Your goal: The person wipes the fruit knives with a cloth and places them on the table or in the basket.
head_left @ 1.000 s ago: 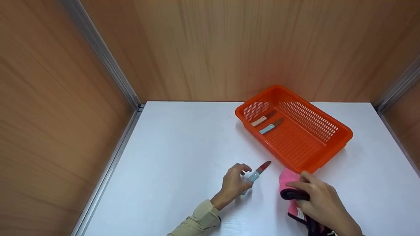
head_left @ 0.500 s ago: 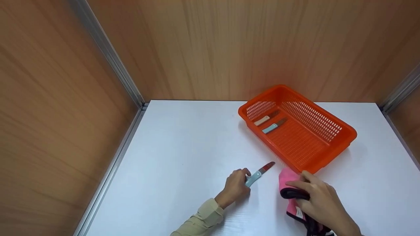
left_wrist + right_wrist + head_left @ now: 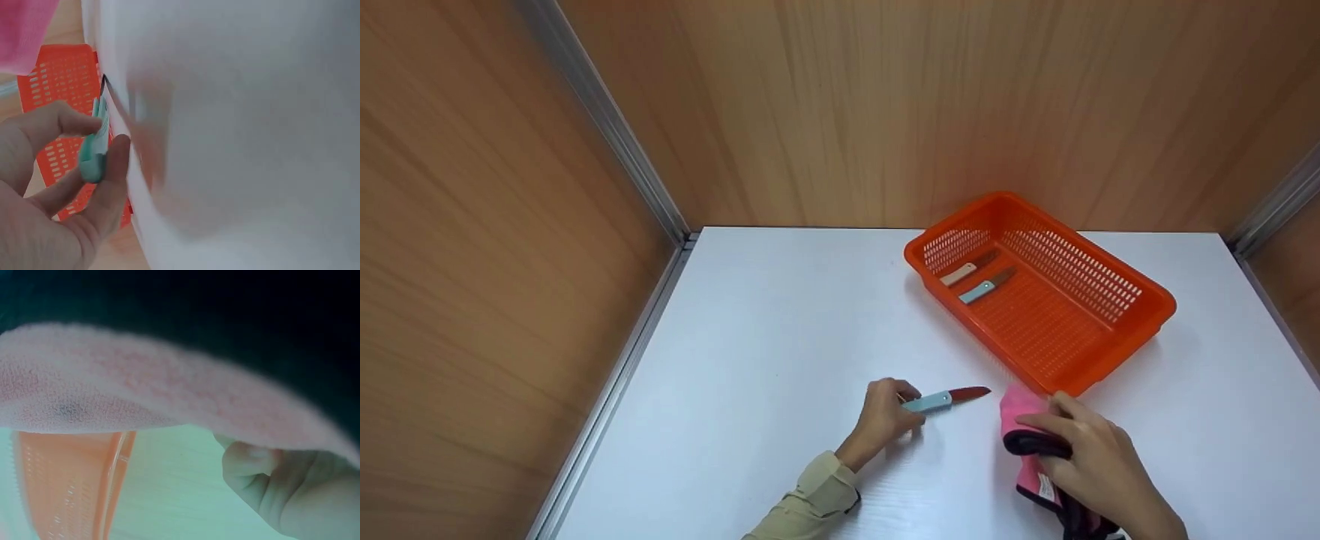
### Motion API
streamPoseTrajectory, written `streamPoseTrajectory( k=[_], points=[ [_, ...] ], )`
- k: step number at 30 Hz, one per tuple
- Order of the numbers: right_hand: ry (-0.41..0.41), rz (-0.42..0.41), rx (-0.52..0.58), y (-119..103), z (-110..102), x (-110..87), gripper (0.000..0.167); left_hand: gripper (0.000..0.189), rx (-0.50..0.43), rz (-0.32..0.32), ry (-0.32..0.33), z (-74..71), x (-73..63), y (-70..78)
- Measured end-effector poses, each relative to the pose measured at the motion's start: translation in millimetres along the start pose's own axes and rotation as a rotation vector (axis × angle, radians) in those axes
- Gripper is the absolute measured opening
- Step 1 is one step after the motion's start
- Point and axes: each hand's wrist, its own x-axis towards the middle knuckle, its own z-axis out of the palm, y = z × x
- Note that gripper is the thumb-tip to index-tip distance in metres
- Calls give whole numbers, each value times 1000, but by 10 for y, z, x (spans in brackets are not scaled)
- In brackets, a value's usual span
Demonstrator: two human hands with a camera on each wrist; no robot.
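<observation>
My left hand (image 3: pixel 883 414) pinches a knife (image 3: pixel 934 401) by the end of its light blue handle, between thumb and fingers. Its reddish blade points right, toward the cloth. In the left wrist view the knife (image 3: pixel 97 143) is seen from the handle end, with fingers on both sides. My right hand (image 3: pixel 1091 457) grips a folded pink cloth (image 3: pixel 1021 405) with black edging, near the basket's front corner. The pink cloth (image 3: pixel 169 382) fills much of the right wrist view, its dark edge across the top, with part of the right hand (image 3: pixel 281 484) below it.
An orange-red plastic basket (image 3: pixel 1132 330) stands at the back right of the white table (image 3: pixel 765 337). In it lie a knife with a beige handle (image 3: pixel 958 274) and another with a light blue handle (image 3: pixel 976 291). Wooden panels (image 3: pixel 847 112) rise behind and at the sides.
My left hand has closed on the knife's handle and turned it, so the blade swings from pointing up-right to pointing almost straight right. The right hand holds the cloth in the same place.
</observation>
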Motion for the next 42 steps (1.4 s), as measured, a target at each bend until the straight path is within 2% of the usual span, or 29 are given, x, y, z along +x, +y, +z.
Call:
streamPoseTrajectory(
  k=[4, 7, 19, 22, 26, 34, 42],
  points=[
    [35, -23, -21, 5, 6, -7, 36, 21, -116, 18, 92, -81, -25, -19],
    [39, -24, -26, 3, 12, -8, 36, 20, -202, 14, 127, -130, -39, -28],
    [13, 16, -6, 24, 10, -13, 35, 21, -552, -17, 118, -251, -89, -51],
    [11, 35, 7, 29, 8, -18, 34, 23, -619, -32, 121, -268, -100, -53],
    [51, 40, 21, 41, 10, -34, 34, 24, -680, -34, 127, -303, -140, -28],
    [193, 18, 16, 40, -5, -43, 46, 26, -749, 55, 145, -417, -272, 53],
    [265, 30, 41, -19, -64, -26, 47, 29, -809, 188, 163, -528, -453, 164]
  ],
)
